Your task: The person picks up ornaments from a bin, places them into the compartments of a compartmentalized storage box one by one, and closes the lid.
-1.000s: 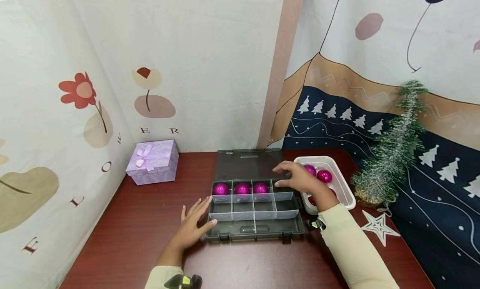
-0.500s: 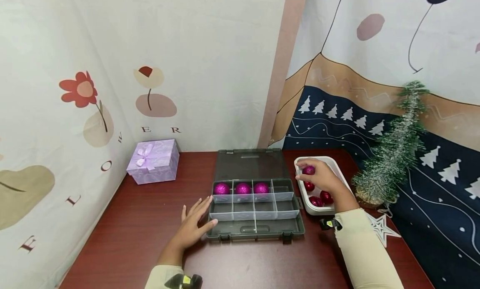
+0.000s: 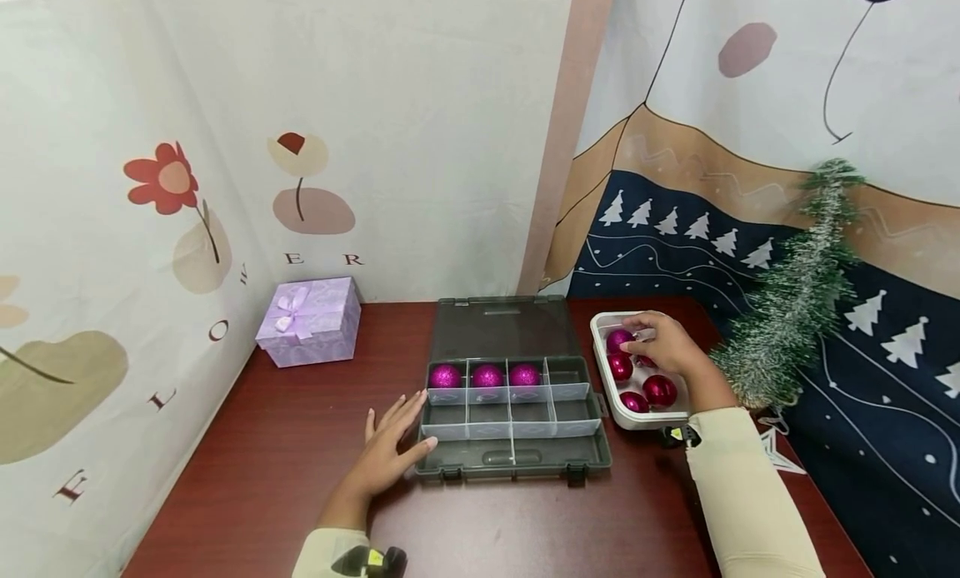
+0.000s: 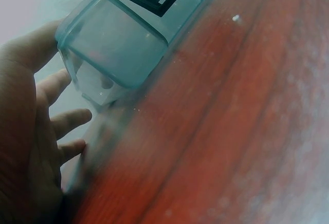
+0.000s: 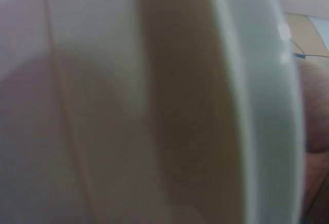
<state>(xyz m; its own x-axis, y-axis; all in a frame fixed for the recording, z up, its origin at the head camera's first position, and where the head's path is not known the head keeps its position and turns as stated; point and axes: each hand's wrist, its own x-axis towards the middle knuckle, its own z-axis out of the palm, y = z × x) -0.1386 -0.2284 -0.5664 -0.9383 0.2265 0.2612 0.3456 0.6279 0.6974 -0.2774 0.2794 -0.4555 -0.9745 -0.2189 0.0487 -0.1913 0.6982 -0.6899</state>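
My left hand (image 3: 386, 451) rests with spread fingers against the left side of a grey see-through compartment box (image 3: 467, 455), its lid (image 3: 504, 328) laid back. In the left wrist view, its thumb and fingers (image 4: 69, 124) lie at the box's corner. Three glittery magenta Christmas balls (image 3: 487, 376) fill neighbouring compartments of the back row. Over a white plastic tray (image 3: 648, 421) hovers my right hand (image 3: 663, 345), thumb and fingers apart close to a glittery ball (image 3: 620, 341). Shiny red balls (image 3: 660, 391) lie nearer the front; another is partly hidden below the hand.
A small frosted Christmas tree (image 3: 787, 311) stands right of the tray. Beside the right sleeve, a white star (image 3: 780, 453) is partly covered. A lilac gift box (image 3: 311, 324) sits at the back left. The tray's pale rim (image 5: 270, 106) fills much of the right wrist view.
My right hand has moved from above the compartment box's back right corner to over the white tray, then farther right within it. The left hand has stayed at the box's side.
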